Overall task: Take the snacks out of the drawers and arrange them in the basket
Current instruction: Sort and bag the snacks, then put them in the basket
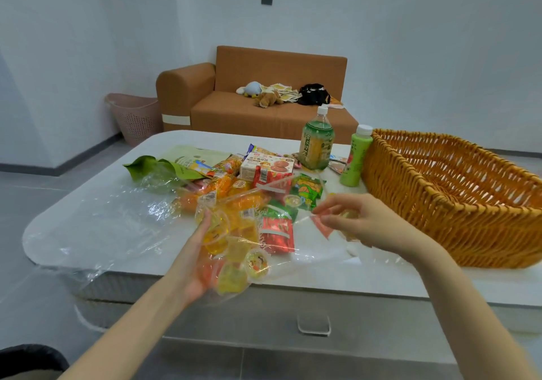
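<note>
Just below the middle of the frame, the left hand (199, 262) lies palm up, its fingers stretched out under a large clear plastic bag (132, 233), cradling the small yellow and orange jelly cups (231, 281) bunched inside it. At centre right the right hand (352, 221) pinches the bag's top edge between thumb and forefinger, at a red strip, and pulls the film taut between the two hands. Something yellowish shows behind its curled fingers, but I cannot tell what.

The rest of the bag spreads crumpled across the left half of the white rounded table (381, 280). Behind the hands, a heap of snacks lies on the tabletop: red foil packets (277, 233), a green snack packet (308, 190), a white cookie box (267, 165), and a pale green pouch (181, 159) further left. A tall green drink bottle (316, 142) and a smaller light green bottle with a white cap (355, 156) stand upright beyond them, the smaller one just beside the big orange wicker basket (440, 197) at the right edge of the frame; no snack shows in the visible part of the basket. Below the tabletop a grey drawer front (264, 315) with a clear handle sits closed.

At upper centre an orange-brown sofa (264, 109) carries plush toys (264, 93) and a black bag (312, 93); a pink slotted bin (135, 115) stands at its left.
</note>
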`<state>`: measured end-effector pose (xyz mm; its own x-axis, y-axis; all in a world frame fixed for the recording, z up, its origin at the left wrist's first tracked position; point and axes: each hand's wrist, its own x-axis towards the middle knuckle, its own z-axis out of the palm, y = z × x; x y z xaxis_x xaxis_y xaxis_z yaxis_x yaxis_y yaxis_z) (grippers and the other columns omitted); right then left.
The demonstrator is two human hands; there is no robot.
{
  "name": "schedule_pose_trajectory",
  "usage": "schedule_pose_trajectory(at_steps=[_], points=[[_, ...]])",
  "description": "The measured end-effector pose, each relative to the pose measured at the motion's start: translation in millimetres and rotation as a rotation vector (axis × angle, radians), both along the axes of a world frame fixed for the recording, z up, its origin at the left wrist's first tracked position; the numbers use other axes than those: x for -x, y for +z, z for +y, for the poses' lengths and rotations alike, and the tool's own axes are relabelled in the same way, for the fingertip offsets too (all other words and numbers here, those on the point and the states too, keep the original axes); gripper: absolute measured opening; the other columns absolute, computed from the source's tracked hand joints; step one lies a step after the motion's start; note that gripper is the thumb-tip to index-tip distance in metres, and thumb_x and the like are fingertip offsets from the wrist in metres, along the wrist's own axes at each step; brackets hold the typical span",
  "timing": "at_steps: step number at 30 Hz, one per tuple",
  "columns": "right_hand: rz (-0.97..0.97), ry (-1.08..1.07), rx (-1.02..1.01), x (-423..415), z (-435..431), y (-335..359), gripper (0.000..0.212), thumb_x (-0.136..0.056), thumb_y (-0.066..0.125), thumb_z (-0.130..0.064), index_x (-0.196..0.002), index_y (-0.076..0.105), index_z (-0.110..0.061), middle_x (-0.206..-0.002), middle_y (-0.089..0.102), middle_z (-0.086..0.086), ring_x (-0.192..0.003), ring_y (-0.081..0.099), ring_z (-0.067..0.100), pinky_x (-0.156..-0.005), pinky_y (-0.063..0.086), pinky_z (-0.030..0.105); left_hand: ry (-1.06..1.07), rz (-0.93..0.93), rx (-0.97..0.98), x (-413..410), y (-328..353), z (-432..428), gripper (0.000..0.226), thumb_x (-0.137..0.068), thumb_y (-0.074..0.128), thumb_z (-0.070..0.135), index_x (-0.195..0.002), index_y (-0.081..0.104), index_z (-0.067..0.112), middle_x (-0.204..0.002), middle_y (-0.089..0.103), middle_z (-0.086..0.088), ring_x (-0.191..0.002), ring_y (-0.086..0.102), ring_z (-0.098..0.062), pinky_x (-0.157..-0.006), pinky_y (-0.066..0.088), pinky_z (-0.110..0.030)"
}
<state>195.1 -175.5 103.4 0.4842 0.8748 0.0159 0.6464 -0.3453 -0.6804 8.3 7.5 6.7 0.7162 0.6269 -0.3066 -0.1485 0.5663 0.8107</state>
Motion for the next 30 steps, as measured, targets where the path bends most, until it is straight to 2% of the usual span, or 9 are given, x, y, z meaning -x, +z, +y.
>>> schedule_pose_trajectory(at_steps=[2, 3, 5, 9, 15, 18, 23, 26, 30], points=[[-0.094, -0.023, -0.005, -2.2, 4.0, -4.5, 0.015, -0.089, 0.064, -0.034, -0.103, 0.069, -0.032, -0.099, 0.064, -0.007, -0.073, 0.055, 0.002, -0.060, 0.043, 0.016, -0.013, -0.006, 0.001, -1.1, 0.6, -1.8, 0.048, -0.086, 0.050, 0.061, -0.109, 0.067, 0.023, -0.103, 0.074, -0.005, -0.086, 0.072, -0.022, -0.067, 0.058, -0.035], [-0.080, -0.037, -0.018, -3.7, 5.1, -4.9, 0.016, -0.089, 0.063, -0.035, -0.104, 0.068, -0.032, -0.098, 0.064, -0.006, -0.070, 0.055, 0.003, -0.056, 0.043, 0.015, -0.018, -0.014, 0.005, -2.0, 1.2, -2.4, 0.047, -0.086, 0.050, 0.060, -0.110, 0.067, 0.023, -0.105, 0.073, -0.006, -0.087, 0.072, -0.023, -0.067, 0.059, -0.036], [0.034, -0.077, -0.061, -6.9, 6.3, -4.0, 0.019, -0.090, 0.063, -0.037, -0.107, 0.068, -0.033, -0.098, 0.064, -0.003, -0.064, 0.052, 0.009, -0.046, 0.040, 0.016, -0.020, -0.020, -0.001, -3.3, 2.6, -2.7, 0.048, -0.086, 0.050, 0.060, -0.112, 0.067, 0.023, -0.107, 0.073, -0.007, -0.091, 0.071, -0.024, -0.068, 0.060, -0.035], [0.164, -0.208, -0.168, -14.1, 12.1, -2.8, 0.016, -0.090, 0.063, -0.036, -0.105, 0.070, -0.035, -0.096, 0.066, 0.002, -0.061, 0.047, 0.012, -0.041, 0.039, 0.019, -0.048, -0.014, -0.010, -6.9, -0.5, -0.4, 0.058, -0.083, 0.050, 0.063, -0.121, 0.065, 0.021, -0.116, 0.069, -0.010, -0.107, 0.066, -0.029, -0.088, 0.052, -0.043], [0.012, -0.166, -0.081, -11.1, 25.6, -5.9, 0.018, -0.084, 0.068, -0.040, -0.102, 0.071, -0.035, -0.090, 0.062, -0.010, -0.065, 0.058, 0.011, -0.045, 0.047, 0.020, -0.090, -0.005, -0.007, -13.5, -6.9, 5.0, 0.065, -0.082, 0.049, 0.067, -0.126, 0.061, 0.021, -0.120, 0.067, -0.010, -0.113, 0.063, -0.030, -0.099, 0.046, -0.047], [0.203, -0.066, -0.101, -1.5, 32.1, -6.8, 0.021, -0.084, 0.069, -0.041, -0.103, 0.072, -0.034, -0.092, 0.069, -0.006, -0.068, 0.059, 0.007, -0.048, 0.048, 0.018, -0.120, 0.013, 0.006, -17.8, -11.6, 3.5, 0.066, -0.081, 0.051, 0.067, -0.126, 0.062, 0.019, -0.122, 0.066, -0.012, -0.115, 0.062, -0.031, -0.102, 0.044, -0.048], [0.691, 0.158, -0.033, 11.2, 37.7, -5.4, 0.015, -0.091, 0.063, -0.030, -0.098, 0.074, -0.036, -0.094, 0.072, -0.006, -0.067, 0.061, 0.007, -0.050, 0.048, 0.017, -0.164, -0.035, 0.061, -21.9, -13.3, -1.1, 0.068, -0.083, 0.051, 0.067, -0.128, 0.061, 0.016, -0.127, 0.062, -0.017, -0.119, 0.058, -0.035, -0.105, 0.041, -0.051], [0.415, 0.124, 0.056, 12.2, 39.8, -7.4, 0.018, -0.093, 0.059, -0.038, -0.106, 0.070, -0.041, -0.100, 0.070, -0.013, -0.084, 0.062, 0.011, -0.055, 0.048, 0.018, -0.148, -0.052, 0.056, -22.1, -12.7, 0.6, 0.067, -0.085, 0.049, 0.066, -0.126, 0.062, 0.015, -0.124, 0.064, -0.017, -0.116, 0.060, -0.034, -0.102, 0.044, -0.048], [0.217, -0.012, -0.054, 5.0, 41.7, -8.7, 0.016, -0.092, 0.059, -0.038, -0.104, 0.070, -0.039, -0.091, 0.069, -0.012, -0.066, 0.053, 0.005, -0.045, 0.040, 0.017, -0.123, -0.056, 0.045, -18.9, -9.7, 3.2, 0.064, -0.087, 0.045, 0.066, -0.122, 0.064, 0.017, -0.119, 0.067, -0.014, -0.110, 0.064, -0.032, -0.097, 0.047, -0.047]])
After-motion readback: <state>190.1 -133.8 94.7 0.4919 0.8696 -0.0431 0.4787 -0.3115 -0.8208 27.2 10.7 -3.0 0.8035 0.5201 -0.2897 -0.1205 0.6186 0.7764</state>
